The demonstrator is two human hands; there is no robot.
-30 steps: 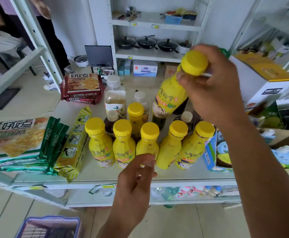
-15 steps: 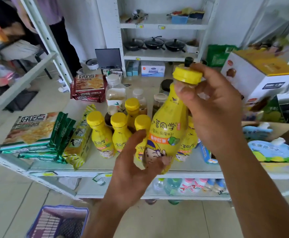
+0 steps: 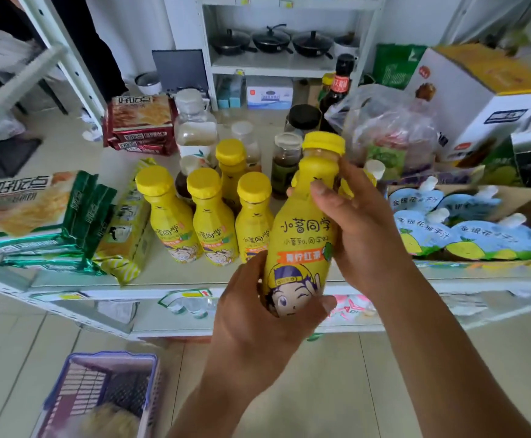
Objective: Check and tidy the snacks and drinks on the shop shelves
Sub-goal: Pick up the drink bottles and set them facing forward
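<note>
Head view, and the yellow bottle [image 3: 302, 235] is up off the shelf [image 3: 179, 279], held near upright in front of its front edge, label and cartoon face turned to the camera. The left hand [image 3: 258, 314] cups the base from seven o'clock, fingers and thumb curled round it; the right hand [image 3: 362, 229] wraps the shoulder from three o'clock, fingertips over the neck just under the yellow cap. Both hands are closed on that one bottle. It looks full, so expect some weight; stiff plastic with a glossy sleeve that could slide, so the narrow neck and the base are the sensible holds. At ten o'clock stands the row of matching bottles [image 3: 207, 216], with biscuit packs [image 3: 30, 210] further out at nine. The box of blue pouches [image 3: 466, 229] sits at three o'clock.
</note>
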